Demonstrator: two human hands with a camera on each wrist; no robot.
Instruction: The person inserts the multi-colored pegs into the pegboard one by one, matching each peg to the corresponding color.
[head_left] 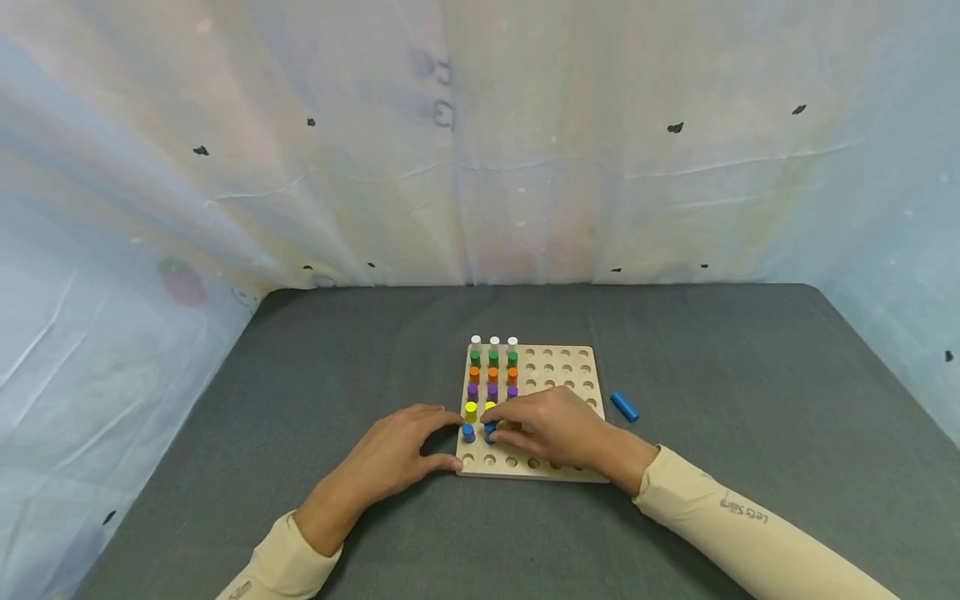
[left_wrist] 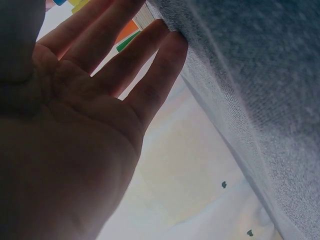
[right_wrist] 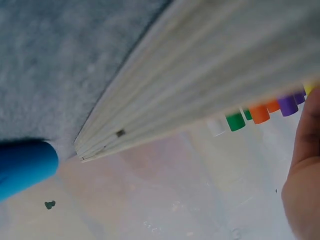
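A wooden pegboard (head_left: pixel 555 358) with rows of round holes lies on the grey table. My right hand (head_left: pixel 551 425) reaches over it and pinches a blue peg (head_left: pixel 490 432) between thumb and fingers, at the second hole of the blue row. Another blue peg (head_left: pixel 468 433) stands upright to its left. My left hand (head_left: pixel 397 450) touches the board's left edge, its thumb at the near corner and its fingers extended. White (head_left: pixel 494 342), green (head_left: pixel 493 359), orange (head_left: pixel 492 375), purple (head_left: pixel 492 392) and yellow pegs (head_left: pixel 471 412) stand in rows behind; my right hand hides part of the yellow row.
A loose blue peg (head_left: pixel 624 407) lies on the table to the right of the board, also near the edge in the right wrist view. Grey cloth covers the table (head_left: pixel 360 358). Pale printed sheets (head_left: pixel 517 167) hang behind and on both sides.
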